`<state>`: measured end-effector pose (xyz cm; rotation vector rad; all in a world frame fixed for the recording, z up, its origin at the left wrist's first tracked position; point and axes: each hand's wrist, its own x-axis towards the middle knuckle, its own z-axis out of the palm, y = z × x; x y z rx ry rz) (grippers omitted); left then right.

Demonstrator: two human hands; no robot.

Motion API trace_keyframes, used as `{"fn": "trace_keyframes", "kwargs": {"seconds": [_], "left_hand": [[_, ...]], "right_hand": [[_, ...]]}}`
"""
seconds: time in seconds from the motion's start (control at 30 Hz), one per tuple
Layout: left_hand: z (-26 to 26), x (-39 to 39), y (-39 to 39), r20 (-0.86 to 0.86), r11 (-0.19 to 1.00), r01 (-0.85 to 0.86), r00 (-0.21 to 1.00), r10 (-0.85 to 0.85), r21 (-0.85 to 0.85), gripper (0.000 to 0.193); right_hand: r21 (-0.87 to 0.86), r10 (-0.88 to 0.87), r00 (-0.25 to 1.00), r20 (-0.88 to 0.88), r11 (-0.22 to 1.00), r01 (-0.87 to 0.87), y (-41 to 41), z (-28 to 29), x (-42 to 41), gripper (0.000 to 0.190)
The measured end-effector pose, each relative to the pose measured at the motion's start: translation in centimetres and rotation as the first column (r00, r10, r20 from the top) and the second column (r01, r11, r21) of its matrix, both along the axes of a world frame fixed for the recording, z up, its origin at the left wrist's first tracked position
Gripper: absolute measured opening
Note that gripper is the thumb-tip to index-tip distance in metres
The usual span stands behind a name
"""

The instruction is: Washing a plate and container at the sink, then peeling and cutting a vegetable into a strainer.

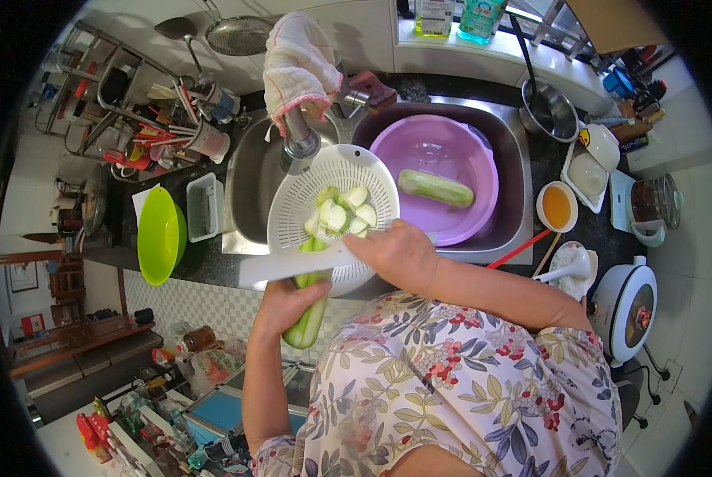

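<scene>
My left hand [290, 304] grips a long, peeled pale-green gourd [304, 330], possibly a luffa, tilted with its far end over a white colander [290, 208]. My right hand [401, 253] is closed around the handle of a kitchen knife [296, 262], whose broad pale blade lies across the gourd just beyond my left hand. Whether the edge has entered the flesh is hard to tell. Cut gourd chunks [335, 216] rest in the colander. Another whole peeled gourd [435, 188] lies in a purple basin [386, 143], right of the colander.
The basin stands in the right bowl of a steel sink [523, 197]. A cloth-draped faucet [301, 143] rises behind the colander. At left are a green bowl [159, 238] and a clear plastic box [205, 208]. A bowl of orange liquid [557, 206] and an electric cooker [624, 310] stand at right.
</scene>
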<state>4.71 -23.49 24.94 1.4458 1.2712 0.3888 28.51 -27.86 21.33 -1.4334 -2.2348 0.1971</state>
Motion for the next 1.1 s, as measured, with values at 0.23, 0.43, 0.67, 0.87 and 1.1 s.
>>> {"fn": "trace_keyframes", "kwargs": {"seconds": [0.23,0.43,0.67,0.87,1.1], "left_hand": [[0.4,-1.2,0.7,-0.076,0.981,0.019,0.997,-0.034,-0.191,0.058],[-1.6,-1.4,0.3,0.166,0.945,-0.123,0.970,0.179,-0.303,0.057],[-0.6,-0.3,-0.3,0.128,0.908,-0.261,0.940,0.316,-0.328,0.055],[-0.7,-1.5,0.7,0.297,0.887,-0.048,0.933,0.205,-0.460,0.048],[-3.2,-1.2,-0.3,0.453,0.799,-0.177,0.745,0.490,-0.574,0.048]], "right_hand": [[-0.131,-0.124,0.983,-0.135,0.986,0.107,0.0,0.0,0.5,0.030],[0.069,0.036,0.991,-0.126,0.997,-0.028,-0.4,1.8,-0.8,0.033],[0.019,0.006,0.994,-0.108,1.000,-0.003,0.0,0.7,-0.3,0.031],[-0.303,-0.199,0.974,-0.106,0.940,0.159,-0.3,-0.6,0.7,0.028],[0.003,-0.009,0.988,-0.151,1.000,0.010,-0.1,2.0,-1.1,0.031]]}}
